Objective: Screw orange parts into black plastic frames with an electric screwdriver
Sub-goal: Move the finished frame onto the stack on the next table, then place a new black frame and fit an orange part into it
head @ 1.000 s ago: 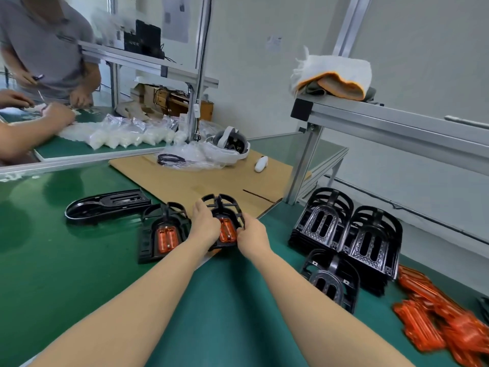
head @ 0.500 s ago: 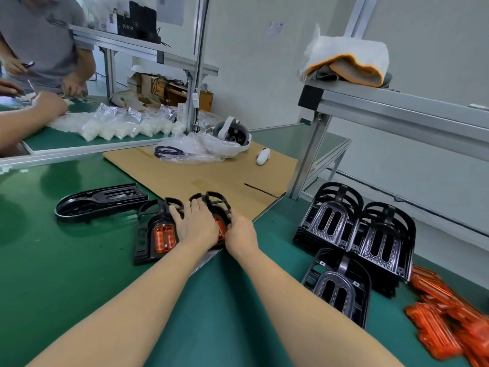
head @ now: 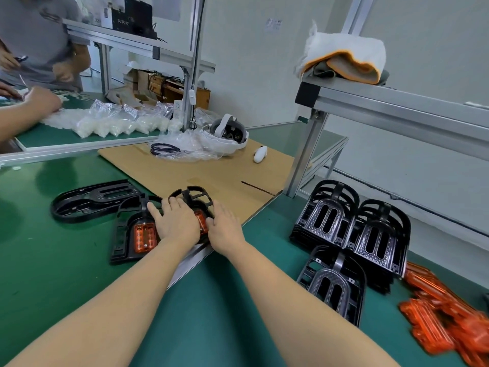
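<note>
Orange translucent plastic inserts sit in two black plastic frames at the near edge of the brown cardboard sheet (head: 211, 176), and both hands are on the right-hand one. Going left to right: a long black oval plastic frame (head: 92, 198) lies flat on the green bench mat (head: 39, 260), apart from the work. Next comes the left frame with its orange insert (head: 143, 237) fully showing and no hand on it. Just beside it, touching or nearly so, is the right frame (head: 195, 197); the left hand (head: 176, 222) lies flat across it with fingers straight and spread, pressing down and covering most of its orange insert (head: 201, 221), of which only a sliver shows. The right hand (head: 225, 229) rests at that frame's right edge with fingers extended, not curled round anything.

A second ago both hands flanked this frame at its near corners with the insert plainly visible; since then the left hand has slid forward over it. I judge this as seating the insert, so screwing has not begun, and no electric screwdriver is in view.

Further right stand stacked black frames (head: 352, 223), then a heap of loose orange inserts (head: 444, 324) at the near right.
</note>
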The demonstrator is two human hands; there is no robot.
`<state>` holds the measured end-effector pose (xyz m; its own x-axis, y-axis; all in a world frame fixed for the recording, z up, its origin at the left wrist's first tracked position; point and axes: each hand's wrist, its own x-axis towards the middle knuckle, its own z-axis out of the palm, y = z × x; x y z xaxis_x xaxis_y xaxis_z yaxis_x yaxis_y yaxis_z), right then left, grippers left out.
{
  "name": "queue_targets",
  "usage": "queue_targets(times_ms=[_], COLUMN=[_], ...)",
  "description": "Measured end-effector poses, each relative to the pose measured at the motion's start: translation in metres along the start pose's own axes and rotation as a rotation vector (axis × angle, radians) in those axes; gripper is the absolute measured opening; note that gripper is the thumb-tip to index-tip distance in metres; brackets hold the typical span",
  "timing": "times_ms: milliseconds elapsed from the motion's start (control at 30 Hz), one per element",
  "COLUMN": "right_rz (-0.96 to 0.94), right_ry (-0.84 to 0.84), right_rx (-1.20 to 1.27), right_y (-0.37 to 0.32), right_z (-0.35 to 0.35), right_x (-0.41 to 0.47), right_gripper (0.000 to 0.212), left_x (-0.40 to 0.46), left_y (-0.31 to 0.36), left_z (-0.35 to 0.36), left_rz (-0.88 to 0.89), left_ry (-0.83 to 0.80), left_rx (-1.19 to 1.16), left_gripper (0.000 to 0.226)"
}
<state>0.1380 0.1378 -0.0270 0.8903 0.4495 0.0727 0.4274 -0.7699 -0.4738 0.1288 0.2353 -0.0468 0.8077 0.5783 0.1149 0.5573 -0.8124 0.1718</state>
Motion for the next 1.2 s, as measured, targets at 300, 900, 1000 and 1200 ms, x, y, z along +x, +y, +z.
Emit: queue_targets(times_ms=[300, 900, 1000, 1200], right_rz=[0.077, 0.333, 0.37, 0.535], right_ry=[0.03, 0.24, 0.249, 0.269], right_rx=[-0.08, -0.321, -0.305, -0.202], right_y=[0.021, 0.093, 0.1, 0.111], right_z=[-0.012, -0.065, -0.07, -0.074], right_x=[-0.036, -0.186, -0.194, -0.213], right_gripper=[0.046, 0.054, 0.056, 0.063], left_x=[-0.022, -0.152, -0.162, -0.174], left_y=[0.025, 0.117, 0.122, 0.12], left_z=[-0.016, -0.007, -0.006, -0.003], left_rz=[0.135, 0.523, 0.509, 0.477], left_ry=[0.096, -0.182, -0.225, -0.294], left_rx=[-0.115, -0.535, -0.579, -0.622], left_gripper=[0.058, 0.051, 0.052, 0.053])
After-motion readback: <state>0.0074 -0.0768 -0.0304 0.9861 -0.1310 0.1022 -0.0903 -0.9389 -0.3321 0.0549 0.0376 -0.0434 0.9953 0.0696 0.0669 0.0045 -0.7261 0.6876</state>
